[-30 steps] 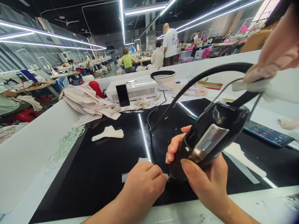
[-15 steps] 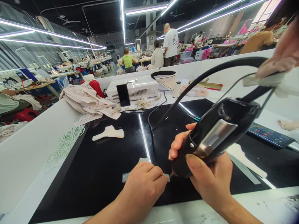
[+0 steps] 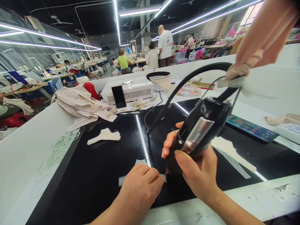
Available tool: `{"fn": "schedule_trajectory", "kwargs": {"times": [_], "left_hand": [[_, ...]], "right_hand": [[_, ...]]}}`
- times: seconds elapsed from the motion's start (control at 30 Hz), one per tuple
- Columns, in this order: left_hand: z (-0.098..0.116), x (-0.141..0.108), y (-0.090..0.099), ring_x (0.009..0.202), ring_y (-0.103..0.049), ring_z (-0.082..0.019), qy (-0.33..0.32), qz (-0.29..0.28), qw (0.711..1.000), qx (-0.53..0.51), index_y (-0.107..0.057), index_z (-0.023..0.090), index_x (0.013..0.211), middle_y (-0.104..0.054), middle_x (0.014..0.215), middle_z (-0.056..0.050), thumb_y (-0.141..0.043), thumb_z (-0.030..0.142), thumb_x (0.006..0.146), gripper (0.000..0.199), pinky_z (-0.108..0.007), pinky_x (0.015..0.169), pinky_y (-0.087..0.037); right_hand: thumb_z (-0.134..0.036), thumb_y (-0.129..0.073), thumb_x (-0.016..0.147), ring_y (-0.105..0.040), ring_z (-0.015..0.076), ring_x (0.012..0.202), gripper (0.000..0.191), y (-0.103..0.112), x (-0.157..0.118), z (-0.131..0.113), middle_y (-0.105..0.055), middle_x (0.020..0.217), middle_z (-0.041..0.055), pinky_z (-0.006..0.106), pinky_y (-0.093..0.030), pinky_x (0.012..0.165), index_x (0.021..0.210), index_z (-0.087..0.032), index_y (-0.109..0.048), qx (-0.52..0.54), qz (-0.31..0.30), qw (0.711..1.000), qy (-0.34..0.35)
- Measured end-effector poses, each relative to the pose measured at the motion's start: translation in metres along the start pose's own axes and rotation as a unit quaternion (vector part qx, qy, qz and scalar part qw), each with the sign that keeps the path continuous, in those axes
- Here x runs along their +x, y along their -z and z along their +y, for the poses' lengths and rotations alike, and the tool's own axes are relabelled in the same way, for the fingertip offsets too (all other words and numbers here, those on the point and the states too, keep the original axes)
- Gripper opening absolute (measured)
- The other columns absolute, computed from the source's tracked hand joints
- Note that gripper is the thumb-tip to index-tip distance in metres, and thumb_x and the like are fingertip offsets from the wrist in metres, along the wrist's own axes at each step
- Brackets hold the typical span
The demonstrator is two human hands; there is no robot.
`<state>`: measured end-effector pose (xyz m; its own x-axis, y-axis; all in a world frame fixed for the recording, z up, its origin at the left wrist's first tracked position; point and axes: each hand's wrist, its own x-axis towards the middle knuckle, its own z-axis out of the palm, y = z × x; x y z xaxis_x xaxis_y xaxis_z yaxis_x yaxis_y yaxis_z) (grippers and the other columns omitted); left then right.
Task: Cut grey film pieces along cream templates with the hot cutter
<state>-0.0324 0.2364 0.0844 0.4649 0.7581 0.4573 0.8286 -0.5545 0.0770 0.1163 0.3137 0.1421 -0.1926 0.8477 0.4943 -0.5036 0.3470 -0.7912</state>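
My right hand [image 3: 199, 170] is wrapped round a thick black corded hand tool [image 3: 195, 134] with a silver switch plate on its side. Its thumb lies on the lower barrel, and the tool tilts with its tip down to the left. The tip meets the right end of a thin, translucent grey strip [image 3: 122, 181]. My left hand [image 3: 144, 184] is closed, fingers bent down over the strip's middle and hiding most of it. Another greyish piece [image 3: 140, 162] pokes out above the knuckles. All of this rests on a black work mat [image 3: 93, 175].
Cream fabric pieces [image 3: 104, 136] lie left and right on the mat. A large phone or tablet [image 3: 253, 126] is at right, a white vented box [image 3: 128, 89] behind. Beige garments [image 3: 82, 104] and pale green cord [image 3: 63, 142] sit left. Pinkish cloth [image 3: 260, 53] hangs by the tool's cable.
The view has shifted slightly, moving the scene left. The tool's upper end has swung left, so it stands a bit more upright. Its tip stays at the strip's right end.
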Motion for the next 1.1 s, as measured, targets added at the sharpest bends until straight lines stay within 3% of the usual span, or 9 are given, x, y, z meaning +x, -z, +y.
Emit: {"fn": "schedule_trajectory", "kwargs": {"times": [0.23,0.57,0.73,0.9,1.1], "left_hand": [[-0.001,-0.002,0.003,0.073,-0.056,-0.02,-0.003,-0.017,1.0,-0.021,-0.064,0.015,0.108,-0.065,0.084,-0.001,-0.045,0.014,0.107,0.019,-0.034,0.066,-0.041],[-0.008,-0.005,0.003,0.072,-0.055,-0.02,-0.003,-0.02,1.0,-0.02,-0.064,0.015,0.11,-0.063,0.083,-0.002,-0.046,0.011,0.105,0.019,-0.035,0.065,-0.045],[-0.001,-0.003,0.004,0.072,-0.057,-0.02,0.004,-0.029,0.999,-0.023,-0.066,0.016,0.106,-0.064,0.083,-0.001,-0.051,0.01,0.102,0.016,-0.035,0.063,-0.047],[-0.006,-0.007,0.03,0.087,-0.066,-0.019,0.07,-0.045,0.991,-0.103,-0.067,0.021,0.115,-0.07,0.102,0.0,-0.066,0.014,0.097,0.019,-0.034,0.077,-0.055],[-0.035,-0.049,0.068,0.098,-0.067,-0.019,0.202,-0.051,0.975,-0.075,-0.069,0.025,0.121,-0.069,0.113,-0.003,-0.078,0.013,0.087,0.037,-0.033,0.086,-0.057]], "right_hand": [[-0.033,-0.075,0.091,-0.063,0.0141,0.062,0.03,-0.001,0.0,-0.001,-0.068,0.084,-0.0015,0.028,-0.058,0.054,0.115,-0.028,-0.058,-0.011,-0.005,1.0,-0.001],[-0.036,-0.075,0.093,-0.065,0.0134,0.07,0.031,0.0,-0.009,0.003,-0.067,0.09,-0.0019,0.027,-0.059,0.063,0.118,-0.031,-0.058,-0.004,-0.022,1.0,-0.008],[-0.036,-0.073,0.094,-0.064,0.013,0.067,0.027,0.002,-0.009,0.001,-0.067,0.089,-0.0018,0.026,-0.058,0.059,0.116,-0.03,-0.058,-0.009,-0.024,0.999,-0.021],[-0.036,-0.076,0.091,-0.064,0.0146,0.067,0.029,0.003,-0.006,-0.005,-0.067,0.09,-0.0011,0.027,-0.059,0.057,0.113,-0.03,-0.059,-0.006,-0.023,0.999,-0.023],[-0.024,-0.079,0.084,-0.07,0.0179,0.069,0.026,-0.012,0.0,-0.014,-0.07,0.086,0.0003,0.027,-0.061,0.056,0.105,-0.029,-0.064,-0.088,-0.067,0.994,0.008]]}}
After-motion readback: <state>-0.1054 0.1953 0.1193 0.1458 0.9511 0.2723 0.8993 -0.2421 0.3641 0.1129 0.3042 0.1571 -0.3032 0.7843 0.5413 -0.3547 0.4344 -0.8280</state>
